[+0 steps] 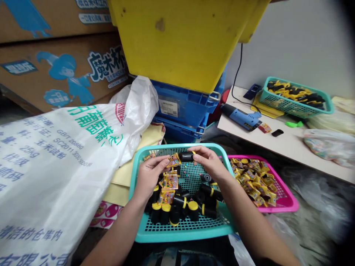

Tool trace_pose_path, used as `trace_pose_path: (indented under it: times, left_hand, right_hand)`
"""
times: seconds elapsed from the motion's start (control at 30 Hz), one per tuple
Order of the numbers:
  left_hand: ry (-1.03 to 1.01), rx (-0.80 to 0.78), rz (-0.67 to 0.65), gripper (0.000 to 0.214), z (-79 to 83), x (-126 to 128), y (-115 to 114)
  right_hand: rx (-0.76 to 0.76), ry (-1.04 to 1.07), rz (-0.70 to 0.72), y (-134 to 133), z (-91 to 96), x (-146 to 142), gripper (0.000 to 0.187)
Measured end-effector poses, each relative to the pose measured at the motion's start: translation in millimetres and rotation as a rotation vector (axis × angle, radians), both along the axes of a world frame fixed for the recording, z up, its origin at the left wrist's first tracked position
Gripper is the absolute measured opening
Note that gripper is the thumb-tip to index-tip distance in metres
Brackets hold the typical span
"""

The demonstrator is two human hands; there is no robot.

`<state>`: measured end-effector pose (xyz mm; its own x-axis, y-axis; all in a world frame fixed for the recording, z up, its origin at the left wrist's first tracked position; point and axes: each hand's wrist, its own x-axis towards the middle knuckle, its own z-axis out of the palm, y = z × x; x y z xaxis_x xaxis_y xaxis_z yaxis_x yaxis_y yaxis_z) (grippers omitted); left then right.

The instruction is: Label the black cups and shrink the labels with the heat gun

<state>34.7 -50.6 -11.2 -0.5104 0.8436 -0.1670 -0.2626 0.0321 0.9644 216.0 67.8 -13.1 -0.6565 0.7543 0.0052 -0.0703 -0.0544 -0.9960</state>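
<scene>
My left hand (152,173) pinches a small yellow printed wrapper (174,160) between thumb and fingers. In my right hand (208,161) is a small black bottle (186,157) with a yellow cap, held lying sideways. The bottle's end meets the wrapper; whether it is inside cannot be told. Both hands are above a turquoise basket (183,236). Inside the basket lie several black bottles with yellow caps (193,210), some upright and some on their sides. Loose yellow wrappers (169,181) lie in a row on the left among them.
A pink basket (291,207) of wrapped pieces sits at right. On the board (313,147) are a blue heat gun (241,116) and a turquoise basket (327,109) of black and yellow pieces. Blue crates (180,98), a yellow bin (177,40), cartons (66,77) and a white sack (55,177) surround the front and left.
</scene>
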Motion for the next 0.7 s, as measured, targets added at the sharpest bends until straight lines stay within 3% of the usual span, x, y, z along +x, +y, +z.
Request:
trace_pose_path:
  times: [0.17, 0.33, 0.47, 0.63, 0.7]
  left_hand:
    - [0.028, -0.025, -0.012, 0.034, -1.0, -1, -1]
    - [0.069, -0.064, -0.172, 0.028, 5.4, -1, -1]
    - [0.144, -0.047, -0.255, 0.029, 11.8, 1, -1]
    - [0.123, -0.006, -0.263, 0.033, 10.3, 6, -3]
    - [0.078, 0.007, -0.261, 0.032, 8.8, 9, -3]
  right_hand:
    - [0.022, -0.064, 0.112, 4, 2.3, 4, 0.04]
    - [0.069, -0.079, 0.183, 1, 3.9, 7, 0.036]
    - [0.111, -0.063, 0.152, -8, 1.1, -1, 0.038]
    - [0.002, 0.05, 0.145, -18, -7.5, -11, 0.04]
    - [-0.114, 0.116, 0.21, -21, -10.2, -13, 0.043]
